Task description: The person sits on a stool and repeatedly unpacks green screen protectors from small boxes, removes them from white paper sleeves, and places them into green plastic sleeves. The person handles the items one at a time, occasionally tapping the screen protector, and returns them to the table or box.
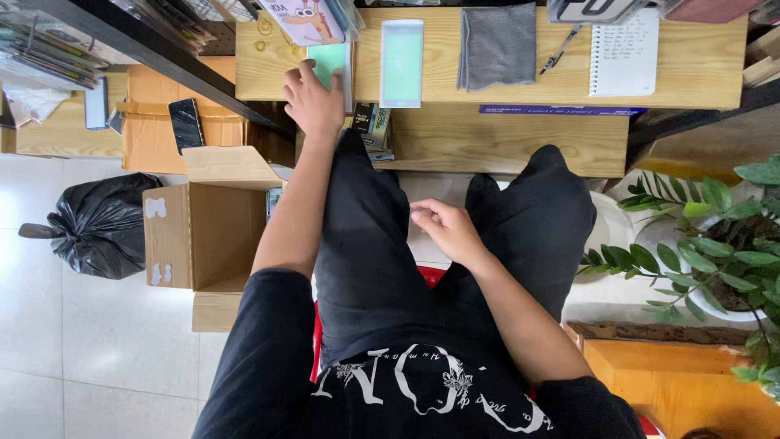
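The left hand (315, 99) reaches far forward onto the wooden counter (520, 77), fingers spread and lying flat on a pale green sheet (331, 62), pressing it down rather than gripping it. That sheet lies at the near left part of the counter, just left of a taller pale green panel (402, 63). The right hand (447, 230) rests between the knees, fingers loosely curled and holding nothing that can be seen. Right of the panel lie a folded grey cloth (497, 45), a pen (562, 49) and a spiral notepad (624, 53). Small boxes (372, 126) sit stacked under the counter's edge beside the left wrist. An open cardboard box (207, 228) and a black rubbish bag (101, 223) stand on the floor at left; a potted plant (715, 244) crowds the right.
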